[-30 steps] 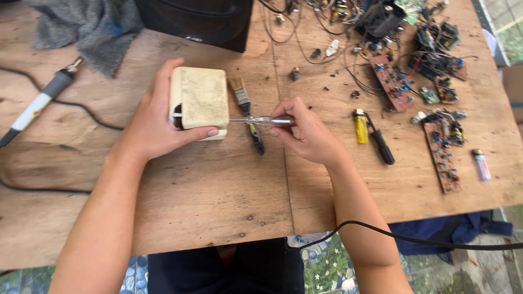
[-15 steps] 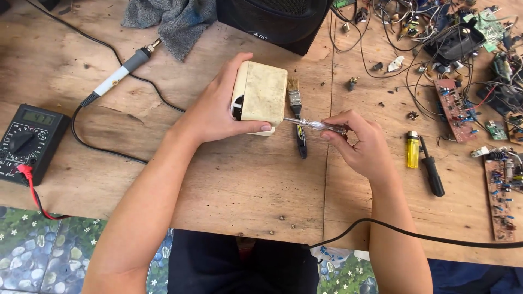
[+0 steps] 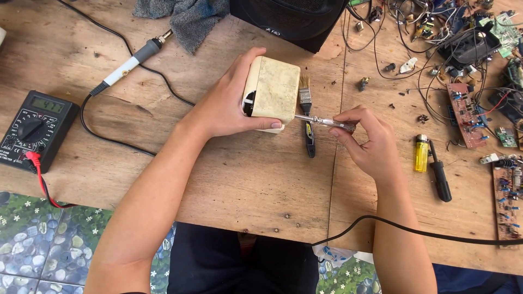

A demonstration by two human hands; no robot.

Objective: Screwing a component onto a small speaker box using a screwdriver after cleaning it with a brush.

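My left hand (image 3: 226, 106) grips a cream-coloured boxy casing (image 3: 271, 91), holding it on its side on the wooden table (image 3: 234, 179). My right hand (image 3: 366, 142) pinches a slim clear-handled screwdriver (image 3: 325, 122) whose metal tip is at the casing's right side. A small paintbrush with a dark handle (image 3: 308, 118) lies on the table just under the screwdriver, between my two hands.
A multimeter (image 3: 34, 128) with a red lead sits at the left edge, a soldering iron (image 3: 131, 61) and grey cloth (image 3: 185, 19) behind it. A black speaker (image 3: 289, 19) stands at the back. Yellow lighter (image 3: 421, 153), black screwdriver (image 3: 439, 173), circuit boards (image 3: 466, 111) and wires crowd the right.
My view has shifted left, bringing the multimeter into sight. Both hands keep their hold on the casing and screwdriver, with the tip still at the casing's side.
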